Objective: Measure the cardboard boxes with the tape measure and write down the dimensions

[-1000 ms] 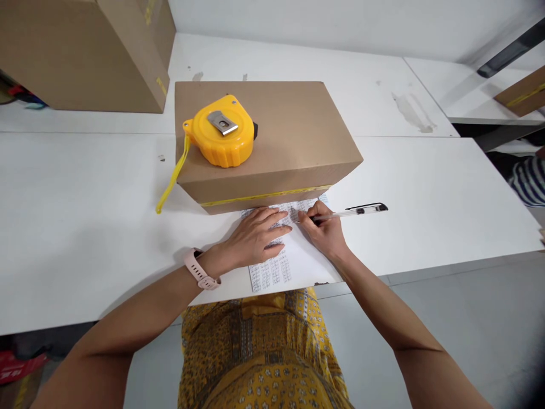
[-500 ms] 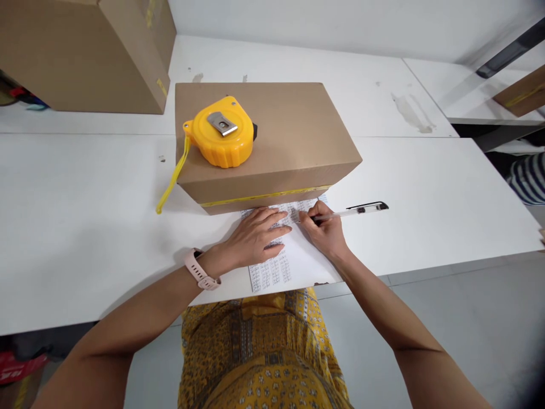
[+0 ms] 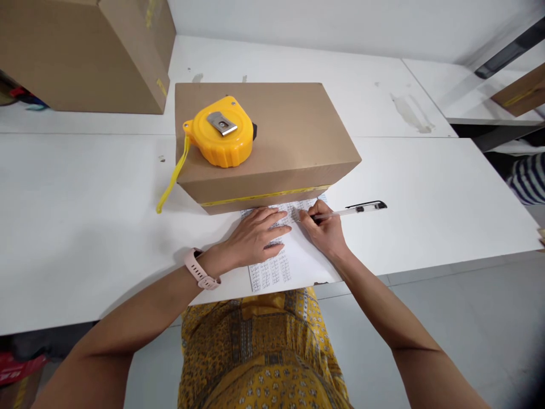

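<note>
A sheet of paper [image 3: 298, 258] covered with rows of small writing lies at the near edge of the white table [image 3: 85, 216]. My left hand [image 3: 255, 236] rests flat on it, fingers spread, a pink watch on the wrist. My right hand [image 3: 326, 230] pinches a clear pen with a black cap [image 3: 353, 210], its tip on the paper's upper part. Just beyond the paper stands a closed cardboard box [image 3: 293, 136] with yellow tape along its front edge. A yellow tape measure [image 3: 221, 132] lies on the box's left top, its yellow strap hanging over the side.
A large cardboard box [image 3: 93, 51] stands at the back left of the table. Another white table [image 3: 464, 91] with part of a box [image 3: 519, 91] is at the right. A striped sleeve of another person [image 3: 530, 179] shows at the right edge.
The pen tip has crept slightly left along the paper; otherwise nothing has moved.
</note>
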